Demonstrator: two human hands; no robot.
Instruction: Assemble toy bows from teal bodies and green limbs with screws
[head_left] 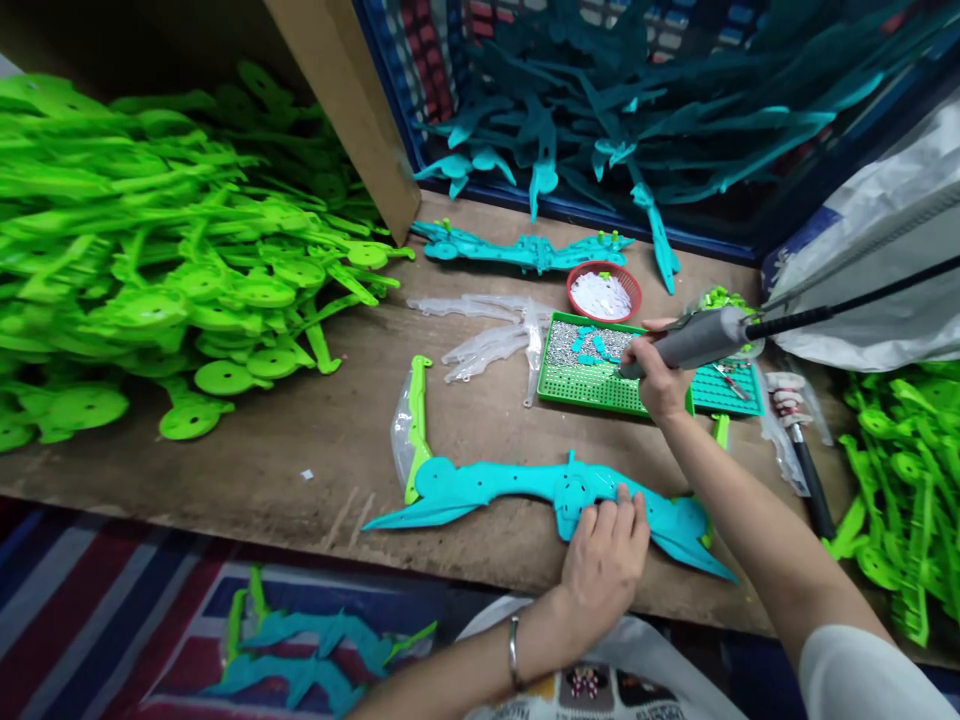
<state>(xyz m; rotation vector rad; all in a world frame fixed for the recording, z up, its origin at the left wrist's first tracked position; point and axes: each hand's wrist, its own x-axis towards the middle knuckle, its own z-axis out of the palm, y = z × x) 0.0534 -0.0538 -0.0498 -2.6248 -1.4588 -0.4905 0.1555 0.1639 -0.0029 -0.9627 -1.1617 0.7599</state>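
Note:
My left hand (606,548) presses its curled fingers onto the middle of a turquoise plastic toy bow (499,482), which lies flat along the table's front edge. A lime-green arm with a clear plastic piece (407,430) joins the bow's left end; a second green arm partly shows at the right end, behind my forearm. Above a green basket tray (592,388) of small screws and turquoise parts, my right hand (660,375) is wrapped around a grey electric screwdriver (697,338). The driver's tip by the tray is hard to make out.
Lime-green parts (187,290) are heaped at left, with more (911,490) at right. Another turquoise bow (525,252), clear plastic pieces (487,345) and a red basket of white bits (604,295) lie behind. A hammer (806,460) rests at right; turquoise parts (540,150) fill a rear bin.

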